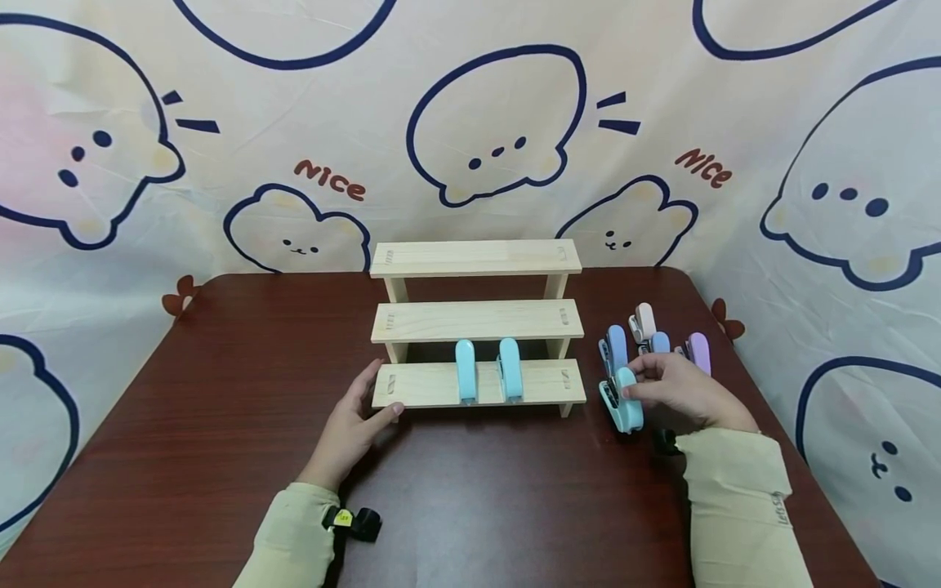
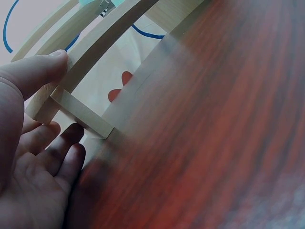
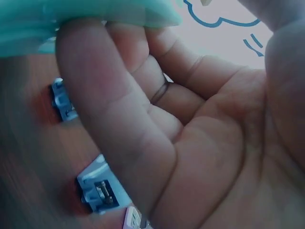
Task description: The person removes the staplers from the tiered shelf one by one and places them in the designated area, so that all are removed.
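A three-step wooden shelf [image 1: 478,320] stands on the table. Two light-blue staplers [image 1: 466,371] rest side by side on its lowest board. My left hand [image 1: 345,433] grips that board's left end, its thumb on the front edge; the left wrist view shows the other fingers curled below, beside the shelf leg [image 2: 83,113]. To the right of the shelf, my right hand [image 1: 691,390] pinches another light-blue stapler [image 1: 630,412], held low over the table. Its mint-coloured body [image 3: 138,12] fills the top of the right wrist view, against the fingertips.
Beyond my right hand lie a blue stapler [image 1: 616,346], a white stapler [image 1: 644,321], a second blue stapler [image 1: 659,341] and a purple stapler [image 1: 698,352]. Patterned cloth [image 1: 500,106] hangs behind the dark wooden table [image 1: 515,506] and along its sides.
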A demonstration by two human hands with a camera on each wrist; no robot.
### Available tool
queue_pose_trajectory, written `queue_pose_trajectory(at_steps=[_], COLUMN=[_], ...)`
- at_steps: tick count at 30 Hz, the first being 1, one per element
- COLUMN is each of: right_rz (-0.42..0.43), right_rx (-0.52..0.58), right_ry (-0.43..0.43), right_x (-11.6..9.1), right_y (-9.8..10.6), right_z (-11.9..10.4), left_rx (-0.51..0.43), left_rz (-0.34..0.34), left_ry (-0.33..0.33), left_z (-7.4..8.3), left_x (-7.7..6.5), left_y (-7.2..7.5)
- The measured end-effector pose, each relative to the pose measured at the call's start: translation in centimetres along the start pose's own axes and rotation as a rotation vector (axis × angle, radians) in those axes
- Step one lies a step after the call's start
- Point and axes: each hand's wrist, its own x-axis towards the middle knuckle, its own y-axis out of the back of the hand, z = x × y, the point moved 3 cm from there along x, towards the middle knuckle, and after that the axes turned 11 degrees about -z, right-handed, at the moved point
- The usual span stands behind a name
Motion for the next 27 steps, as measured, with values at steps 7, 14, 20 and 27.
queue_pose_trajectory(at_steps=[7, 14, 20, 27], right_rz=[-0.011, -0.022, -0.020, -0.012], right_rx=[-0.003, -0.028, -0.027, -0.032], right_ry=[-0.045, -0.040, -0.053, -0.079], right_x=[-0.1, -0.1, -0.1, 0.0], right_y=[0.0, 0.0, 0.1, 0.1], right_z=[0.3, 0.5, 0.7, 1.3], left_rx=[0.015, 0.012, -0.006, -0.009], left_rz=[-0.004, -0.003, -0.005, -0.005], left_ry=[-0.003, 0.007, 0.016, 0.019], left_z=[-0.1, -0.1, 0.0, 0.0], left_x=[0.1, 0.1, 0.1, 0.0], left_y=[0.1, 0.1, 0.1, 0.0])
